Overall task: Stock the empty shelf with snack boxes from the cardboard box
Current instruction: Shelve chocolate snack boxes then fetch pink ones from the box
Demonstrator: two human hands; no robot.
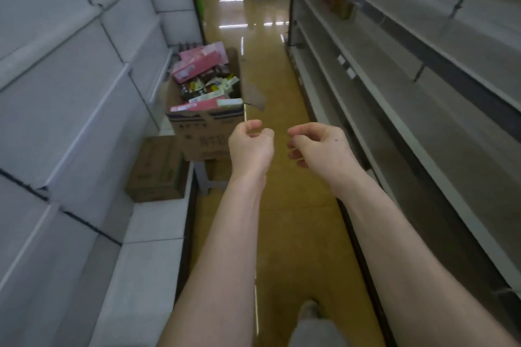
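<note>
Along the left runs a bank of bare white metal shelves, with a closed brown cardboard carton lying on its lowest level. Just beside that, the open brown cardboard box stands on a low grey surface that looks narrower than the box, so a hard pull on one side could tip it into the aisle.

The box is heaped past its rim. Long pink snack boxes lie slanted on a jumble of darker packets, and lifting one carelessly could drag its neighbours over the edge. The torn right flap hangs outward and could snag a wrist.

The left hand and the right hand hover in the aisle, short of the box, fingers loosely curled and holding nothing.

To the right stand the empty grey metal shelves. A snack box set askew on a front edge there may slide off. The glossy yellow floor may be slippery underfoot.
</note>
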